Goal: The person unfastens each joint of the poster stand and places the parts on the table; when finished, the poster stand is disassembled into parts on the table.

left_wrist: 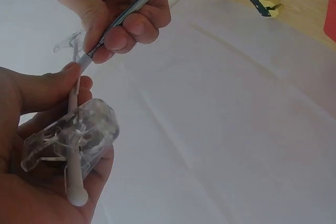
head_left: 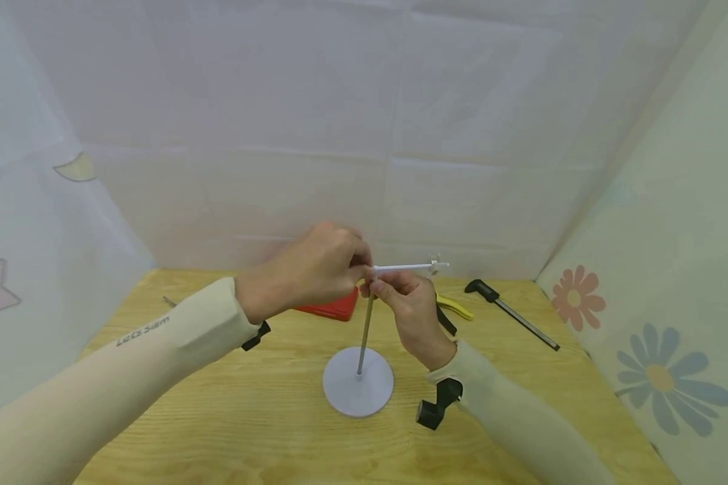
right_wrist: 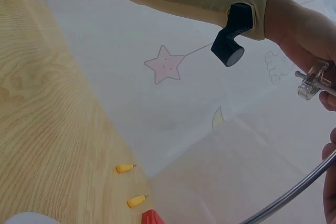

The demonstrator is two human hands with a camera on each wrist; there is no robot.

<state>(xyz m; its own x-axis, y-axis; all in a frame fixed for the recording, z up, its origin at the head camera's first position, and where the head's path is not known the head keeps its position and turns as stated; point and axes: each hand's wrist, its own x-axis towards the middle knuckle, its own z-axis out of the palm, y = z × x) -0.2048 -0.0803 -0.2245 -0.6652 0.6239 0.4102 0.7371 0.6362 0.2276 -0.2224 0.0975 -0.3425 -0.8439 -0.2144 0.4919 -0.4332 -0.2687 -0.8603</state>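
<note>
Just below the bare wall sheet, the left hand (head_left: 327,266) pinches a white crossbar (head_left: 403,267) fitted with clear plastic clips (left_wrist: 97,129), while the right hand (head_left: 415,313) grips the upper end of a metal pole (head_left: 367,330) — right where bar and pole meet. The pole rises from a round white base (head_left: 364,397) on the wooden table (head_left: 249,411) — yellow-and-black pliers (head_left: 458,308) lie beyond the right hand.

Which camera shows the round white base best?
Head view: the round white base shows its whole rim there. The right wrist view catches only part, cut off by the frame; the left wrist view shows none.
</note>
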